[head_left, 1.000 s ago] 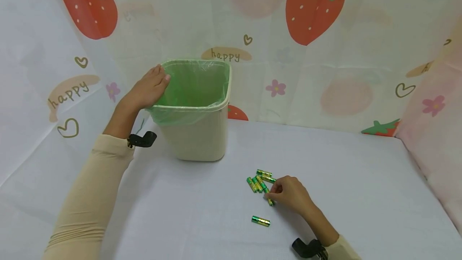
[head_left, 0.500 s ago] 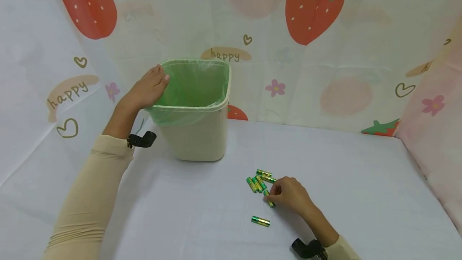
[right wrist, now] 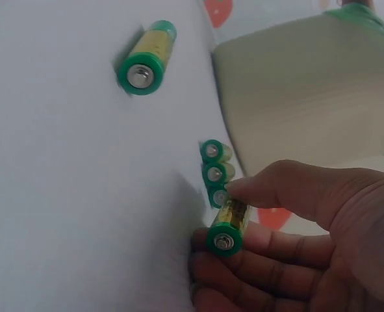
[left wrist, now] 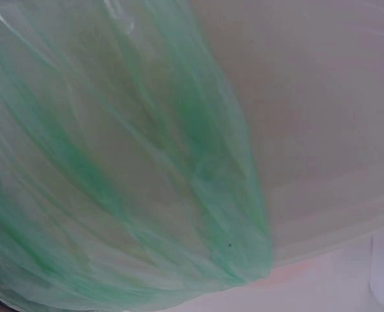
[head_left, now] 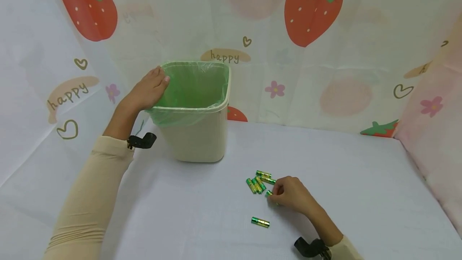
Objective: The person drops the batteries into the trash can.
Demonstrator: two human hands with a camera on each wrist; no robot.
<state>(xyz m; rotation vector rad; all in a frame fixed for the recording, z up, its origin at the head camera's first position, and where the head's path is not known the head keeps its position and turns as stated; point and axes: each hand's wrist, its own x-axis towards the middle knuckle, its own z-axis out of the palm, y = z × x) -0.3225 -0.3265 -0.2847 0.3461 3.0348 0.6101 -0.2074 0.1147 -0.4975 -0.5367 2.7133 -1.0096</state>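
Observation:
In the head view, my left hand [head_left: 147, 88] grips the left rim of a cream trash can [head_left: 195, 137] lined with a green plastic bag [head_left: 180, 117]. The left wrist view shows the bag's folds [left wrist: 114, 162] hanging over the outer wall [left wrist: 321, 117]. My right hand [head_left: 291, 196] pinches a green-and-gold battery [right wrist: 232, 224] between thumb and fingers, low over the white cloth. Just left of it lie several like batteries [head_left: 257, 185] in a loose cluster. One single battery [head_left: 260, 222] lies nearer the front.
A white cloth [head_left: 343, 179] covers the table. Behind stands a backdrop [head_left: 260, 31] printed with strawberries, hearts and flowers; a pinkish side panel [head_left: 440, 143] rises at the right. Black cameras [head_left: 142, 140] are strapped to both wrists.
My right hand has drawn the pinched battery slightly right, away from the cluster, and its fingers now cover more of it. The left hand and trash can have stayed in place.

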